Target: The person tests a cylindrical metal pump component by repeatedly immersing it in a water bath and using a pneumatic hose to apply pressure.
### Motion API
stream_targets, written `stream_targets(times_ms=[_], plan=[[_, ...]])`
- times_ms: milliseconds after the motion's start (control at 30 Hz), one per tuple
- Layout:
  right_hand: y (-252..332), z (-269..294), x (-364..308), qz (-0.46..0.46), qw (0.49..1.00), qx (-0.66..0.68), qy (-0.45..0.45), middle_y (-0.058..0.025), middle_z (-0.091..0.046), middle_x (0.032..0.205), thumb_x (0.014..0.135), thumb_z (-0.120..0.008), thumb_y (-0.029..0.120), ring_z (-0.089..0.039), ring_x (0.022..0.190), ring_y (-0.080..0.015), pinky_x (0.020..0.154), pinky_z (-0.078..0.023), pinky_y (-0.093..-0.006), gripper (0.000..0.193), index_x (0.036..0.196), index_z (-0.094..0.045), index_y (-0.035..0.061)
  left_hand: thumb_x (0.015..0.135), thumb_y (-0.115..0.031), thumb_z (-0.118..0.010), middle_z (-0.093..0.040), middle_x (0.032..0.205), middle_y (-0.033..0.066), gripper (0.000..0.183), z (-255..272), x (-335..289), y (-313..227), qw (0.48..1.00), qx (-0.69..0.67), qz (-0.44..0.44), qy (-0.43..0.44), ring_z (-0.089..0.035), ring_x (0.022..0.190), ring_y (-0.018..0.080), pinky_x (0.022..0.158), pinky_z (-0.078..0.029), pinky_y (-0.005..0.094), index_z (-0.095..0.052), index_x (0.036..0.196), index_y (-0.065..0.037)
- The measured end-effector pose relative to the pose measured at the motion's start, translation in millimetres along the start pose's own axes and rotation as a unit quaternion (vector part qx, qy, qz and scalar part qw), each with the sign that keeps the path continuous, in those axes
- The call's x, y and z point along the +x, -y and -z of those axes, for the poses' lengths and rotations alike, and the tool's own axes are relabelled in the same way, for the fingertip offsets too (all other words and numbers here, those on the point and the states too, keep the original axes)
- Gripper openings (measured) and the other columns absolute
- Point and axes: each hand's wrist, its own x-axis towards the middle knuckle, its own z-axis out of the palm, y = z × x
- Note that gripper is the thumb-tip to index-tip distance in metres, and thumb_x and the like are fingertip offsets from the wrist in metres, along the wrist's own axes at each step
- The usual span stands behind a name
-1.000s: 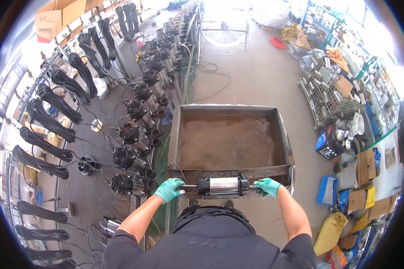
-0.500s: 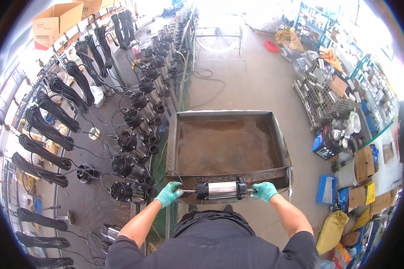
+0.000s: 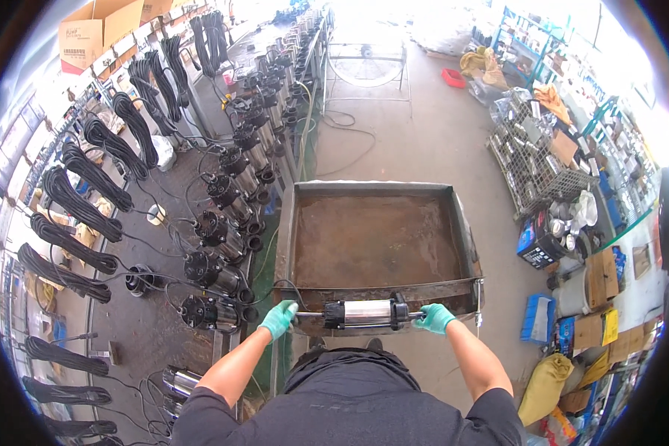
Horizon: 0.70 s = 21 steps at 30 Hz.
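Note:
A pump [image 3: 367, 314] with a shiny steel barrel and black ends lies sideways at the front edge of a metal tank [image 3: 459, 223]. A thin metal rod [image 3: 311, 314] sticks out from its left end, and my left hand [image 3: 278, 320], in a green glove, is closed around the outer part of it. At the other end, my right hand [image 3: 437, 318], gloved the same way, closes on a short metal rod [image 3: 415, 315]. Both hands' fingertips are partly hidden. A black cable [image 3: 290, 285] arches behind my left hand.
Left is a dark workbench [image 3: 152, 327] with a row of upright pumps [image 3: 214, 230] and coiled black cables [image 3: 82, 204]. Shallow brown liquid or residue covers the tank's bottom. Right stand a wire crate [image 3: 539, 167] of metal parts, a blue bin [image 3: 538, 318] and a yellow sack [image 3: 546, 386].
The whole view has shifted slightly. Both hands keep their hold on the rods, and the pump stays at the tank's front edge.

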Motion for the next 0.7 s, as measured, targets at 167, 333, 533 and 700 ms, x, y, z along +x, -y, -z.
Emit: stream_targets(times_ms=[167, 333, 533, 700], plan=[[-12.8, 16.7, 1.3, -0.162, 0.842, 0.473, 0.204, 0.0003, -0.060, 0.071, 0.103, -0.057, 0.042, -0.054, 0.057, -0.0111, 0.050, -0.045, -0.0295, 0.034, 0.093, -0.066, 0.0107, 0.095, -0.037, -0.071, -0.070, 0.096, 0.0108, 0.049, 18.8, -7.5, 5.3, 0.878, 0.358, -0.314, 0.046, -0.067, 0.098, 0.0258, 0.094, -0.053, 0.0352, -0.062, 0.132, -0.006], [-39.6, -21.5, 9.8, -0.112, 0.659, 0.709, 0.224, 0.0005, -0.062, 0.074, 0.104, -0.058, 0.032, -0.058, 0.059, -0.0120, 0.052, -0.048, -0.0306, 0.021, 0.103, -0.065, 0.0130, 0.100, -0.036, -0.064, -0.058, 0.069, 0.0021, 0.027, 7.3, 15.3, -10.9, 0.997, 0.025, 0.068, 0.041, -0.059, 0.059, 0.0176, 0.063, -0.057, 0.0399, -0.069, 0.101, -0.010], [-27.2, -19.1, -10.2, -0.030, 0.633, 0.765, 0.116, -0.0018, -0.067, 0.085, 0.096, -0.067, 0.009, -0.066, 0.072, -0.0163, 0.064, -0.055, -0.0327, 0.017, 0.113, -0.065, 0.0123, 0.100, -0.035, -0.064, -0.064, 0.081, 0.0025, 0.032, -1.4, -0.3, -2.2, 0.998, 0.008, -0.049, 0.027, -0.060, 0.059, 0.0156, 0.062, -0.056, 0.0361, -0.064, 0.120, -0.010], [-24.0, 6.9, -2.4, -0.080, 0.539, 0.806, 0.231, -0.0072, -0.068, 0.089, 0.099, -0.056, 0.014, -0.060, 0.070, -0.0178, 0.069, -0.057, -0.0388, 0.017, 0.106, -0.070, 0.0084, 0.101, -0.035, -0.063, -0.071, 0.095, 0.0056, 0.038, 8.4, 7.8, 18.6, 0.895, 0.251, -0.370, -0.013, -0.068, 0.080, 0.0160, 0.073, -0.055, 0.0301, -0.063, 0.126, -0.006]])
